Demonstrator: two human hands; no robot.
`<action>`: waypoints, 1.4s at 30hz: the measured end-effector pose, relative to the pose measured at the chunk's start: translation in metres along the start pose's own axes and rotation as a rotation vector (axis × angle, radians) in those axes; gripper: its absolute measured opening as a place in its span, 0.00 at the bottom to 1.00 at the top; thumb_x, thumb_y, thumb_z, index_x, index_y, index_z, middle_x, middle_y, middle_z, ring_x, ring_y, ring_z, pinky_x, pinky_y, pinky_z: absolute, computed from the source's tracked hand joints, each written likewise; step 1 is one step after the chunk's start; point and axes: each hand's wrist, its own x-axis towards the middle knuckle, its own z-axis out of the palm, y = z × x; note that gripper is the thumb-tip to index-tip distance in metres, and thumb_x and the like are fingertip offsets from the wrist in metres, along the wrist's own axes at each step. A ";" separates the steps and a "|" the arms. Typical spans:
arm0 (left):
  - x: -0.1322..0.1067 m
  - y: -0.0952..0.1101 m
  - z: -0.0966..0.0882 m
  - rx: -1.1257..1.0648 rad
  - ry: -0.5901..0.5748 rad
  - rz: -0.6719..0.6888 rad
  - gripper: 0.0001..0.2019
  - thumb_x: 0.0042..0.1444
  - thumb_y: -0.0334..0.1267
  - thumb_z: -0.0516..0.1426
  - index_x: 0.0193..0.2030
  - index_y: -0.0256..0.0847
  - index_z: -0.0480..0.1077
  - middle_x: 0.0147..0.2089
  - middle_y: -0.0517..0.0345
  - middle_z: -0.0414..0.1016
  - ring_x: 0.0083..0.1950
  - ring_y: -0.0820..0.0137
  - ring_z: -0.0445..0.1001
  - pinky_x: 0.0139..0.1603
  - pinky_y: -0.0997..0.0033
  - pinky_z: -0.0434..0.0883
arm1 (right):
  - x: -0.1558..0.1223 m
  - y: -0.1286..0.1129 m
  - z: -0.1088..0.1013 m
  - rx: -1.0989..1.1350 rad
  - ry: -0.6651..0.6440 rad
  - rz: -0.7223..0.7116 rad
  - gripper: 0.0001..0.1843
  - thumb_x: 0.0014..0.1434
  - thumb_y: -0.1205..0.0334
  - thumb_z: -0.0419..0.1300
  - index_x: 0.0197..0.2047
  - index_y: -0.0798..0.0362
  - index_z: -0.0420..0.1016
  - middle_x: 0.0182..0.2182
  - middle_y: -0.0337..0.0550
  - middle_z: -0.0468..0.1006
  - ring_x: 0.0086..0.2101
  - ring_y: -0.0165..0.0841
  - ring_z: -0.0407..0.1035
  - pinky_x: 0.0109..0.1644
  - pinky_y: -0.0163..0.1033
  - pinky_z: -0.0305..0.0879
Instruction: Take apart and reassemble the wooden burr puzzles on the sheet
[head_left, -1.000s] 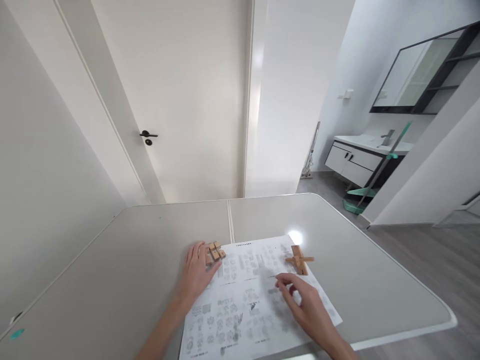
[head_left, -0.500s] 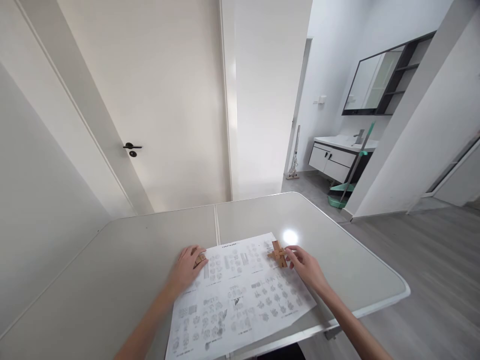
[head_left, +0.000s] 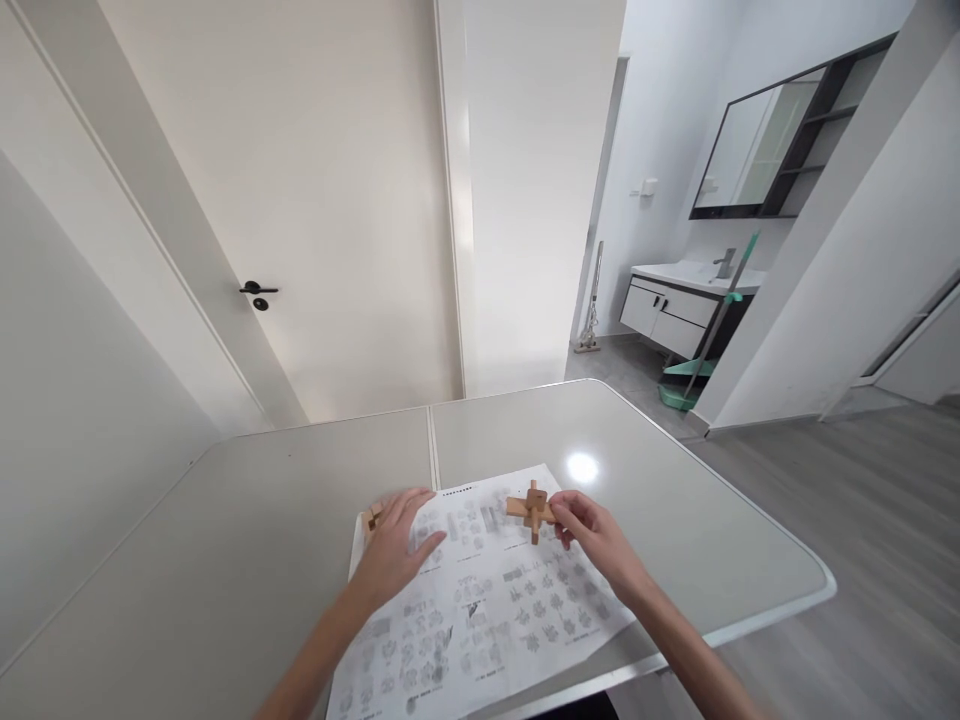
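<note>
Between the thumb and fingers of my right hand (head_left: 592,535) is one arm of a cross-shaped wooden burr puzzle (head_left: 534,508), held over the upper right of a printed instruction sheet (head_left: 495,590). My left hand (head_left: 397,545) is open above the sheet's upper left part, thumb spread away from the fingers. Past its fingers, at the sheet's upper left corner, lies a second wooden puzzle piece (head_left: 370,518), partly hidden by the hand. Rows of small grey diagrams cover the paper.
A pale grey table (head_left: 337,450) with a seam and rounded corners carries the sheet. Behind it stands a white door (head_left: 337,200) with a black handle. To the right are a washbasin cabinet (head_left: 667,310), a green dustpan (head_left: 679,397) and a mop (head_left: 594,300).
My left hand has come off the piece at the left and moved right over the sheet, its fingers spreading. In my right hand the puzzle has turned and shifted left.
</note>
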 end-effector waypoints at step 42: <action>0.020 0.064 0.062 -0.689 -0.191 -0.352 0.17 0.66 0.55 0.50 0.45 0.44 0.67 0.22 0.67 0.65 0.22 0.69 0.65 0.28 0.71 0.62 | 0.005 0.030 0.051 0.074 -0.159 0.160 0.23 0.62 0.37 0.60 0.43 0.50 0.70 0.27 0.36 0.75 0.25 0.32 0.67 0.30 0.38 0.65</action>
